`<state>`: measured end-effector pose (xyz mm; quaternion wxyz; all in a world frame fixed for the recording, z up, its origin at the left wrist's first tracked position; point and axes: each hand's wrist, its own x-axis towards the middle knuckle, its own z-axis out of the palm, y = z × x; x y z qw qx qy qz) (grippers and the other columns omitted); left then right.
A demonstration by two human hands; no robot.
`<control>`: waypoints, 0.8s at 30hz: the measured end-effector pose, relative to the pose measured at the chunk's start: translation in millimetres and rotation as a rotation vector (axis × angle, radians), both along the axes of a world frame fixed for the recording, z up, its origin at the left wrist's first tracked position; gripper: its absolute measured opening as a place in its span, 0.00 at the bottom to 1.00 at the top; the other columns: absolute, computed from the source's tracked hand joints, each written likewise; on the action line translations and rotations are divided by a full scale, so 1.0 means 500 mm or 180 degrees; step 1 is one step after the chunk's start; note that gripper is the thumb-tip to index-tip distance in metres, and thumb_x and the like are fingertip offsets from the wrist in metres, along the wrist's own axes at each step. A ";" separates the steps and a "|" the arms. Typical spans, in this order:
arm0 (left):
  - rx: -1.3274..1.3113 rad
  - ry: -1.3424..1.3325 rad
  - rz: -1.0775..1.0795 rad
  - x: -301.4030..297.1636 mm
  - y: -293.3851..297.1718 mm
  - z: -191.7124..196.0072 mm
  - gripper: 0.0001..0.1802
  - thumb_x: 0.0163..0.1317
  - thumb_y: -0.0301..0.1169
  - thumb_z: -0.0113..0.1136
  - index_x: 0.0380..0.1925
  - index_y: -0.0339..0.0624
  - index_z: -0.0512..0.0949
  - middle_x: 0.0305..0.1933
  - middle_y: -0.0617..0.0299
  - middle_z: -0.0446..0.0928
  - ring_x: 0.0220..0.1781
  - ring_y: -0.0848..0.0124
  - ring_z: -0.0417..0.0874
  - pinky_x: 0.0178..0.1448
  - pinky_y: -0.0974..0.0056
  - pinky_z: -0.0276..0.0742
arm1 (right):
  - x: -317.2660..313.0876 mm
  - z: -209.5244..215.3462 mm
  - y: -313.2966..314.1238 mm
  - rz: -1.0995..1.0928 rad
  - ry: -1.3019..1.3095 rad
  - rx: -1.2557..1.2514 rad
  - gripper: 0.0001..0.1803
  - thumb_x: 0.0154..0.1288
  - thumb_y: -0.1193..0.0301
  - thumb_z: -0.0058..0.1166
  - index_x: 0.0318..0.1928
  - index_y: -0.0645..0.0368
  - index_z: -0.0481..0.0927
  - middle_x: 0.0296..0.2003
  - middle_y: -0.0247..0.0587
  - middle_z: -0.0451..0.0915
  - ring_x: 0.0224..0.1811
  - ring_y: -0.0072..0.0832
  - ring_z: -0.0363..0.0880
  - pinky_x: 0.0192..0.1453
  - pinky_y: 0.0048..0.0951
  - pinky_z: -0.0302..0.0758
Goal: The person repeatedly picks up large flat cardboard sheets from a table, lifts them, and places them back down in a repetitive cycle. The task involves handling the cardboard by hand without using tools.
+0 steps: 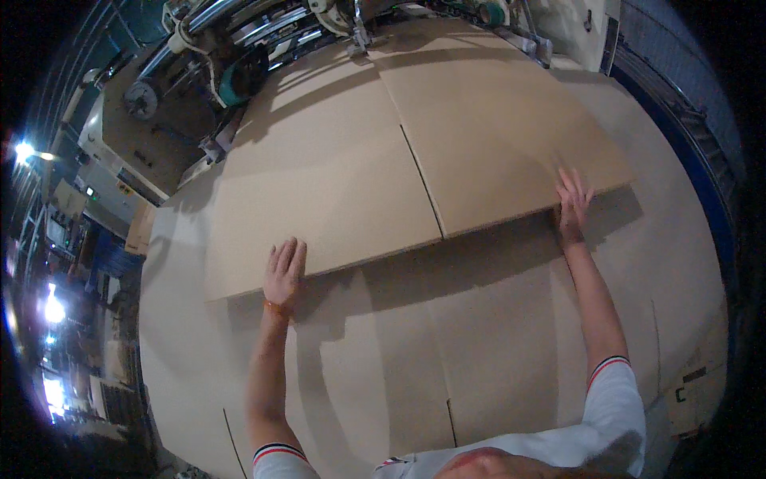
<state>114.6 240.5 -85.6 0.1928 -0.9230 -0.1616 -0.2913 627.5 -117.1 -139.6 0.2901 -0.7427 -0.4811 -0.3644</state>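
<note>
Cardboard sheet (343,176): I had left hand (285,270), eight o'clock, right hand (573,203), three o'clock, touching its edge; grip closure I couldn't tell.

Nothing legible — no words, numbers or signs can be read.

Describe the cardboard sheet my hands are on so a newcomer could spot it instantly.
Find the machine across the top; a broad tan cardboard sheet extends from there toward the person. The left hand and right hand are at its near edge. Unlike the greyer cardboard underneath, it casts a dark shadow along that edge.
</note>
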 end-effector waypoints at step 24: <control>0.0112 -0.1090 0.0799 0.179 0.108 -0.041 0.37 0.56 0.41 0.63 0.66 0.53 0.63 0.70 0.60 0.61 0.73 0.58 0.57 0.74 0.42 0.48 | 0.102 0.032 0.259 -0.1065 0.0221 -0.0274 0.41 0.66 0.65 0.52 0.73 0.56 0.47 0.74 0.46 0.41 0.76 0.46 0.41 0.75 0.50 0.50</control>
